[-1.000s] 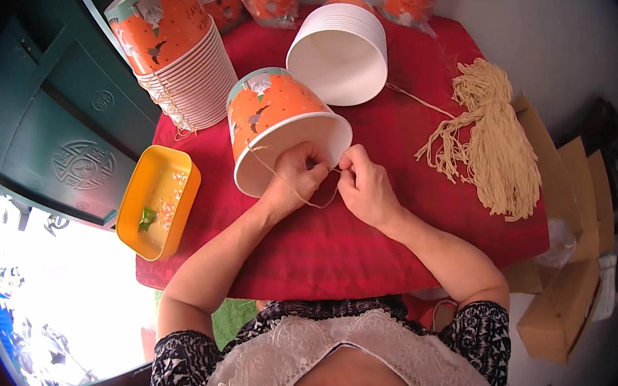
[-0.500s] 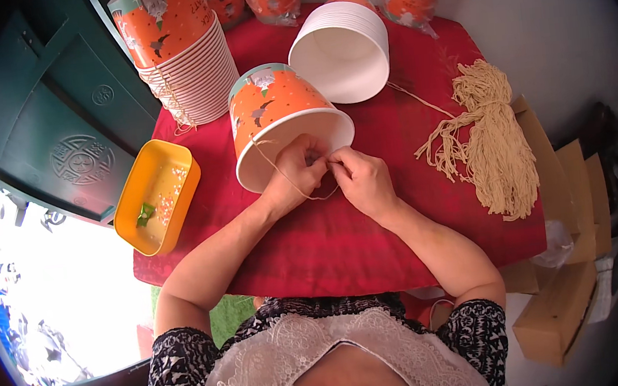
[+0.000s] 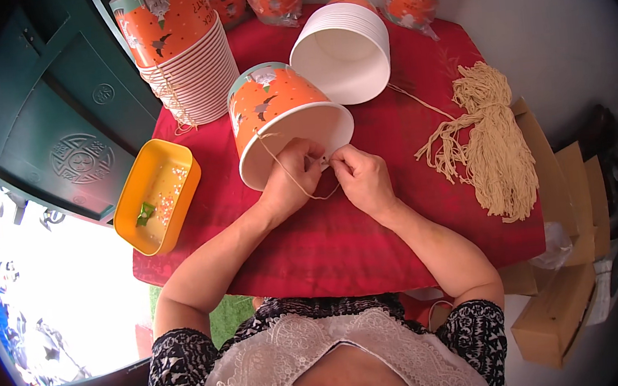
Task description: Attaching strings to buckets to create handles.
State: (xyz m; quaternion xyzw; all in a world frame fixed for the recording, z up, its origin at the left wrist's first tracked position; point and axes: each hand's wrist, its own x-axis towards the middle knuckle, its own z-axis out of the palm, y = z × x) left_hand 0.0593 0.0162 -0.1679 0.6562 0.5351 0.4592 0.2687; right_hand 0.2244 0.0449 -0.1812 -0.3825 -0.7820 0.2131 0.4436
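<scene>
An orange paper bucket (image 3: 288, 94) with a green base and printed figures lies tipped on the table, its white mouth toward me. A thin tan cord (image 3: 284, 167) hangs from the left of its rim and loops below my hands. My left hand (image 3: 293, 180) reaches into the mouth with curled fingers, its thumb at the rim's right part; what its fingertips hold is hidden. Beside it, my right hand (image 3: 363, 180) is closed in a pinch on the cord at the rim. The fingertips of both hands nearly meet.
A red-covered table (image 3: 404, 251) bears nested white-mouthed buckets (image 3: 347, 48), a tall bucket stack (image 3: 190, 78) with cords, and a tan cord bundle (image 3: 502, 152). A yellow tub (image 3: 189, 186) holds small bits and a green piece. Cardboard boxes (image 3: 556, 322) stand at right.
My right fingertips have shifted slightly at the rim, and a small pale spot now shows between the two hands. The bucket has tilted very slightly.
</scene>
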